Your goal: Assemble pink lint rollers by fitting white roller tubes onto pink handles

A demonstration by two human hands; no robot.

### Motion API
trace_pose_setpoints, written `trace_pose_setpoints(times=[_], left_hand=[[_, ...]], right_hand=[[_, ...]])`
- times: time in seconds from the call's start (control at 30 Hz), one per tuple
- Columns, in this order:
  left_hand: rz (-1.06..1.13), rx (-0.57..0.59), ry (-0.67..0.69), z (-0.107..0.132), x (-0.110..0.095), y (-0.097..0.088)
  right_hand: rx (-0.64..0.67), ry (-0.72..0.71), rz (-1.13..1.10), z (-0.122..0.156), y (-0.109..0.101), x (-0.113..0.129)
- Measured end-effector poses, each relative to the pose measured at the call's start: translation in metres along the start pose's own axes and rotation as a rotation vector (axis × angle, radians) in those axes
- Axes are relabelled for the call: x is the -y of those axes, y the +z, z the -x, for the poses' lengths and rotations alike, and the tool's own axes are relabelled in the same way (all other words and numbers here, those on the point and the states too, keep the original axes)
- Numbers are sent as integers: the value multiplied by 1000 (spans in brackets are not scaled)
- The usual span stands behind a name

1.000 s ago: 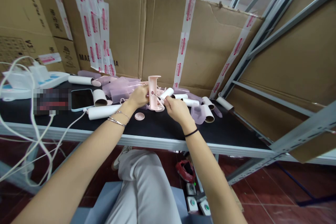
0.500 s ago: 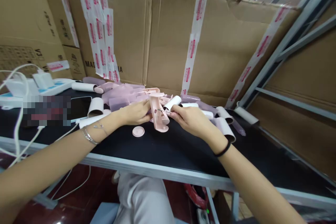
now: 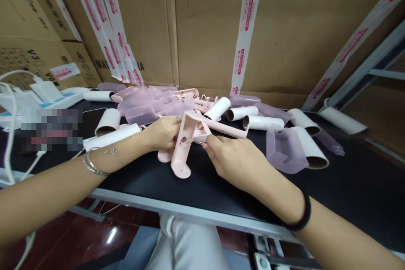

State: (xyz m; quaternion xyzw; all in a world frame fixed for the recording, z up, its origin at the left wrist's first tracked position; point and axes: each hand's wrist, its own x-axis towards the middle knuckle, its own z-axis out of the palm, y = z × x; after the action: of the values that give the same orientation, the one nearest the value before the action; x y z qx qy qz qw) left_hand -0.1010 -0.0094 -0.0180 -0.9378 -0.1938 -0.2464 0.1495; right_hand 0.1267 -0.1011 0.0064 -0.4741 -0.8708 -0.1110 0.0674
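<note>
My left hand (image 3: 163,134) is closed on a pink plastic bracket-like part (image 3: 182,152), which stands tilted above the black table. Between the fingers of my right hand (image 3: 229,158) is a thin metal rod-like tool (image 3: 195,141); its far end reaches a small dark reddish spot on the pink part. What that spot is, I cannot make out. A pink disc (image 3: 164,155) lies on the table just behind the part, partly covered. Just past my right fingers a pink bar (image 3: 226,128) lies on the table.
Translucent purple pieces (image 3: 142,105) are heaped at the back. White cardboard tubes (image 3: 264,122) lie to both sides, with a purple tray-like piece (image 3: 284,152) at right. A power strip (image 3: 68,98) with cables is at left. A cardboard wall (image 3: 205,29) closes off the back.
The view has tipped downward and come closer. The pink part leans more and now overlaps the disc. Both hands keep their hold, with the metal tool still at the reddish spot.
</note>
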Motion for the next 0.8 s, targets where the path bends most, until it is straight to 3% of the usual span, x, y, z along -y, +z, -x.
trace_pose_setpoints(times=[0.17, 0.27, 0.37, 0.57, 0.8], left_hand=[[-22, -80, 112, -2, -6, -1], [-63, -124, 23, -5, -11, 1], [-81, -44, -92, -5, -12, 3], [-49, 7, -100, -1, -5, 5], [-4, 147, -157, -10, -16, -5]], right_hand=[[15, 7, 15, 4, 0, 11], [33, 24, 24, 4, 1, 13], [50, 52, 37, 2, 3, 13], [68, 84, 60, 1, 6, 15], [47, 115, 92, 2, 8, 16]])
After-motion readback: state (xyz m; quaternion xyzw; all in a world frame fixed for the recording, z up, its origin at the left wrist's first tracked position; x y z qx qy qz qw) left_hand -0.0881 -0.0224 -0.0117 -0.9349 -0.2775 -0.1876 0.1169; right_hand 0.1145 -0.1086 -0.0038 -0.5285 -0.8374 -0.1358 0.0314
